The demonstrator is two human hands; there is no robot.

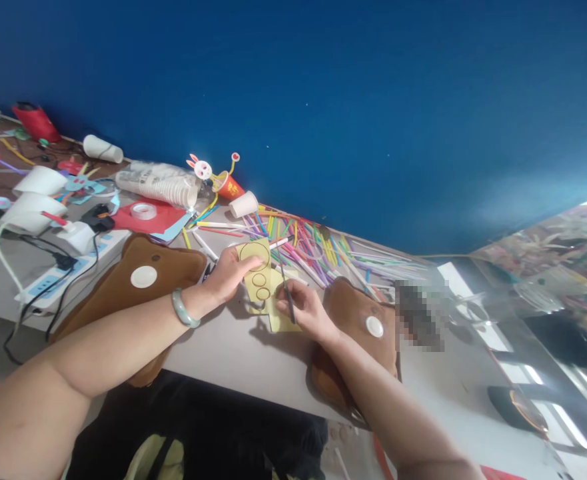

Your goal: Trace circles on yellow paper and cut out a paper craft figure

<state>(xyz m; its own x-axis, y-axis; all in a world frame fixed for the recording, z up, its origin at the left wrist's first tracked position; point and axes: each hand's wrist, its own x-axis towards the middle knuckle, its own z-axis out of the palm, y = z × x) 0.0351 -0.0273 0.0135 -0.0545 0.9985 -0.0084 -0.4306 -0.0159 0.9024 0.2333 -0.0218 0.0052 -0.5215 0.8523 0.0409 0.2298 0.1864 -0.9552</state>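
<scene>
Working from the left, route your forearm clear of the power strip (48, 283) and its cables, which lie beside the left brown cushion (116, 293). Your left hand (229, 272) pinches the yellow sheet (260, 287), thumb on the face, the other fingers mostly hidden behind. The sheet is raised over the near part of the table (208, 363), between the two cushions, with drawn circles on its face: one large at the top, smaller ones below. Note that your thumb overlaps the large circle; shift it to a margin if that line needs to be visible. Support the lower end, which is likely to flex under light pressure. Beyond the sheet, the coloured straws (306, 250) cover the back of the table; lifting your work clear of them should prevent snagging. A second yellow piece (280, 323) sits behind and below the sheet; separate the two so that the tool meets one layer only. Your right hand (307, 308) is closed around a slim dark tool (290, 305); you cannot tell its type, or whether it touches the sheet. Rest your right wrist short of the right brown cushion (348, 313) and rotate the sheet rather than the tool around curves.
</scene>
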